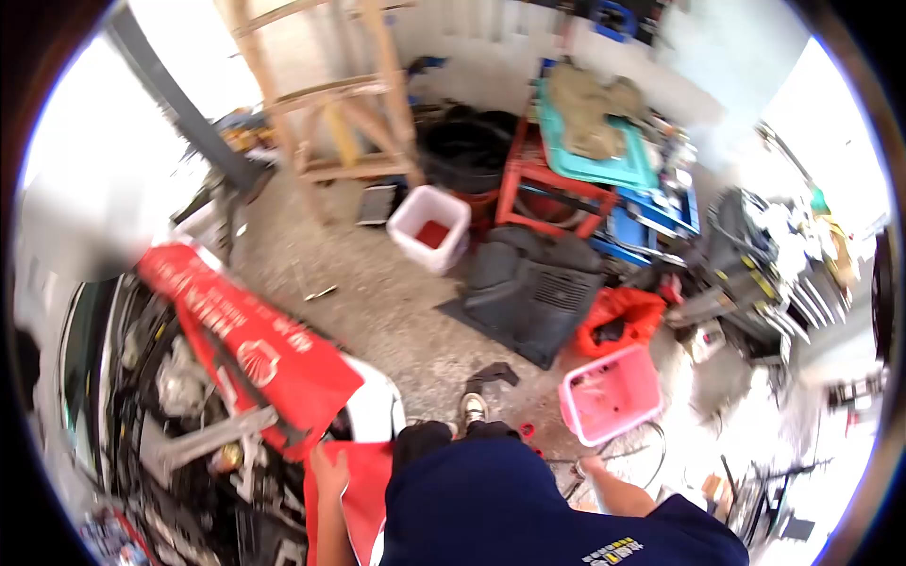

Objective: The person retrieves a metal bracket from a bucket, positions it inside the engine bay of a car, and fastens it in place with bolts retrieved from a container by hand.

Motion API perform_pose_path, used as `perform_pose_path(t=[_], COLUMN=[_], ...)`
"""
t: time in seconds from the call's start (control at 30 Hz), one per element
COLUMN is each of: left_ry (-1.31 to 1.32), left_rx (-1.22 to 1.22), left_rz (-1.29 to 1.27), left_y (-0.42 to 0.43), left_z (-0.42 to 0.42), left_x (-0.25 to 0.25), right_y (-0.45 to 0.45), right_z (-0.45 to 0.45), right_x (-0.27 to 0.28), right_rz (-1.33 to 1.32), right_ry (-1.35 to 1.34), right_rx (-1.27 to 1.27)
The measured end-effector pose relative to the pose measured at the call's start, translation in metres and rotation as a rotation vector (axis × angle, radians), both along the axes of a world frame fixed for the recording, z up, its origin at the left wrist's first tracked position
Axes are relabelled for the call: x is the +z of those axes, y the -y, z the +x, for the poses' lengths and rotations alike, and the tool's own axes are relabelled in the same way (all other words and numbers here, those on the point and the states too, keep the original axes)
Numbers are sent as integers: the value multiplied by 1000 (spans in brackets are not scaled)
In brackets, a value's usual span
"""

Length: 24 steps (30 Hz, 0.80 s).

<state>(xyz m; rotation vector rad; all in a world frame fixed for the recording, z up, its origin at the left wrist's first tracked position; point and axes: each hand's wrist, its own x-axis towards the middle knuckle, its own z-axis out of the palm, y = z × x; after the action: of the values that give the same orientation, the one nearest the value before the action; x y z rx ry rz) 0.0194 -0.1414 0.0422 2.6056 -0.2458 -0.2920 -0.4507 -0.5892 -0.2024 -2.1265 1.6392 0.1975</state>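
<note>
My left hand (329,465) lies on a red fender cover (363,476) at the front of a car, its fingers apart against the cloth. Another length of red cover (264,344) with white lettering and a shell-like mark drapes along the car's edge. Beside it is the uncovered engine bay (203,453), with a grey metal bar across it. My right hand (592,467) hangs low on the right, its fingers closed. Something thin and dark shows by those fingers, too small and blurred to name. A pink basin (613,396) stands just beyond that hand.
Ahead on the concrete floor lies a black plastic panel (528,292), near a red bag (623,321) and a white bucket (429,226). A wooden stand (330,94) and a red crate (552,189) stand farther back. A dark cable or hose (661,443) curls near the basin.
</note>
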Motion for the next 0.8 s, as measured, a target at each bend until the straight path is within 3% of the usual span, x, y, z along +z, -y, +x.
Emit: perform_pose_path(t=[0.07,0.1,0.17,0.23,0.3,0.37,0.43,0.47,0.5,0.53,0.57,0.6,0.7,0.8], left_ry=[-29,-47,-39,-64,-86,-102,-159,-158,-148,-144,-147,-154,-154,-155], left_rx=[56,69,47,52,68,96,134,124,97,70,58,64,62,47], left_rz=[74,75,29,28,23,30,28,40,48,65,12,8,0,-1], left_y=[7,8,4,9,21,29,37,40,42,43,45,54,59,56], left_z=[6,11,20,28,32,35,42,45,50,52,54,53,53,54], left_x=[3,1,-10,-12,-12,-10,-15,-17,-23,-25,-25,-20,-27,-29], right_y=[-41,-57,-71,-71,-50,-29,-1,15,21,28,41,47,45,23], right_z=[-6,-13,1,14,17,45,88,93,131,122,110,111,106,63], right_x=[60,58,91,82,51,45,80,68,156,110,57,63,95,60], right_rz=[863,913,881,875,577,284,691,443,425,212,161,416,482,428], right_ry=[-102,-170,-99,-41,-27,177,599,441,562,609,569,672,751,539], right_rx=[-684,-624,-662,-606,-27,-23,-558,-302,-487,-352,-282,-489,-647,-490])
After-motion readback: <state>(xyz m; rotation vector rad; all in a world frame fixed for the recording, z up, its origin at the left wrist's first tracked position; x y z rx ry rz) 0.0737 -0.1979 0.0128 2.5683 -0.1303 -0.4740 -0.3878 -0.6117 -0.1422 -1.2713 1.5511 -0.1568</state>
